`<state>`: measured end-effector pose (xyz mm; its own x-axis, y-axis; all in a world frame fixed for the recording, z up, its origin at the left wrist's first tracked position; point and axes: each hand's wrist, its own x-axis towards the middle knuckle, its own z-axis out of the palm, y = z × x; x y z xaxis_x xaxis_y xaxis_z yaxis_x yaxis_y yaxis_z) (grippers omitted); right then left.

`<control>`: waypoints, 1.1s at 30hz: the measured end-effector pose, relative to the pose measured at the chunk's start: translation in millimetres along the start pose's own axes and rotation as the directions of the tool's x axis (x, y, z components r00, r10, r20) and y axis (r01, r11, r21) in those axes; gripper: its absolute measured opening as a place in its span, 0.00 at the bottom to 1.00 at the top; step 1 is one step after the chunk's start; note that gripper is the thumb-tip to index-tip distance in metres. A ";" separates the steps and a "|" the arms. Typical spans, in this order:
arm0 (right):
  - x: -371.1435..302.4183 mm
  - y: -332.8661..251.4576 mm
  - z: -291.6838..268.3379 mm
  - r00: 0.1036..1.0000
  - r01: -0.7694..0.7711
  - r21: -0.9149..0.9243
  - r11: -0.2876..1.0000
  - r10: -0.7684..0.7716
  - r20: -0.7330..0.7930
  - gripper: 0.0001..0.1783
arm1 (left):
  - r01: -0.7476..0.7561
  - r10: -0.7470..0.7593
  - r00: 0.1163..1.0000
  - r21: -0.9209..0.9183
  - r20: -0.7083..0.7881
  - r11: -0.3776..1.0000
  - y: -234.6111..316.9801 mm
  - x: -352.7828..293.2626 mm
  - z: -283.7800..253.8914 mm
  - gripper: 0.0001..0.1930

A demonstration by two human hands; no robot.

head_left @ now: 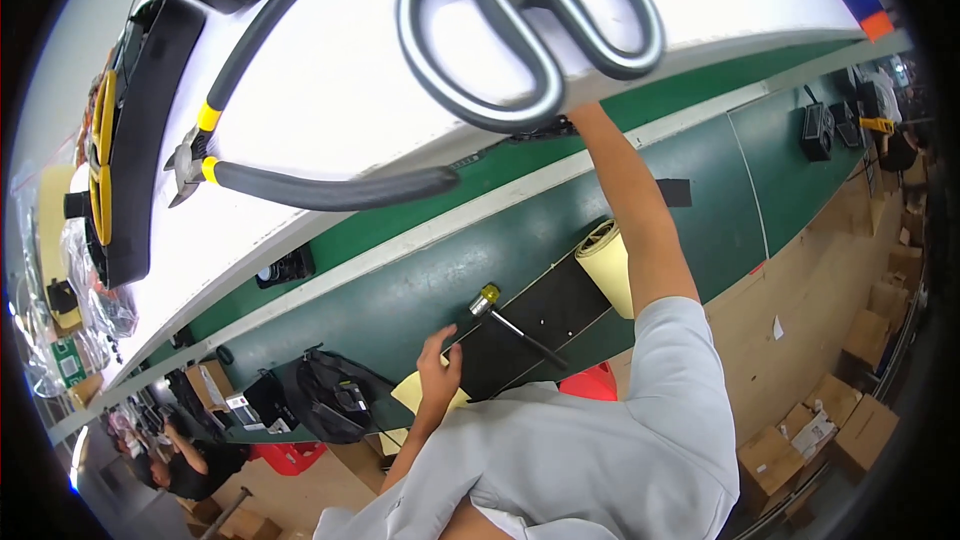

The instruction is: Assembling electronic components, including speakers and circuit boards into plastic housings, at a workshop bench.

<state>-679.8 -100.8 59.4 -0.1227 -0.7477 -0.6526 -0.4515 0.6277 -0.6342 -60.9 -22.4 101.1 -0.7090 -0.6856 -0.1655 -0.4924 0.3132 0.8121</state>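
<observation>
My left hand (437,372) is held over the green workbench (400,305), empty, with thumb and fingers apart. Beside it are a pale yellow sheet (408,392) and a small mallet (500,318) with a yellow-tipped metal head and a dark handle. My right arm (640,225) reaches up to the edge of the white shelf (330,70). There my right hand (588,118) is mostly hidden behind large grey-handled scissors (545,50). A dark, narrow strip (490,152) shows by that hand; whether it is held is unclear.
Cutting pliers (200,155) with black handles lie on the shelf near a black bin (150,140). On the bench are a pale yellow roll (606,258), a black mat (510,335) and a black backpack (328,395). Another person (185,465) works at lower left. Cardboard boxes (800,440) stand right.
</observation>
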 end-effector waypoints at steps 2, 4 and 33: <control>18.0 1.5 21.8 0.987 -0.003 -0.155 0.988 -0.022 -0.161 0.28 | 0.123 -0.124 0.991 -0.032 -0.050 0.992 -13.1 -14.6 -8.5 0.16; 25.5 8.1 62.0 0.859 -0.113 -0.397 0.911 -0.111 -0.501 0.25 | 0.214 -0.219 0.968 -0.053 -0.124 0.975 -23.7 -26.3 -20.0 0.14; -199.5 -95.8 196.2 0.573 0.213 -0.015 0.977 -0.138 -0.808 0.29 | 0.229 -0.229 0.973 -0.050 0.001 0.972 -96.8 -23.5 -53.5 0.12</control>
<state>-438.7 30.8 169.0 -0.7223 -0.6899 0.0484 -0.4806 0.4504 -0.7525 30.4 -71.7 56.3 -0.5778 -0.7382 -0.3480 -0.6159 0.1146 0.7794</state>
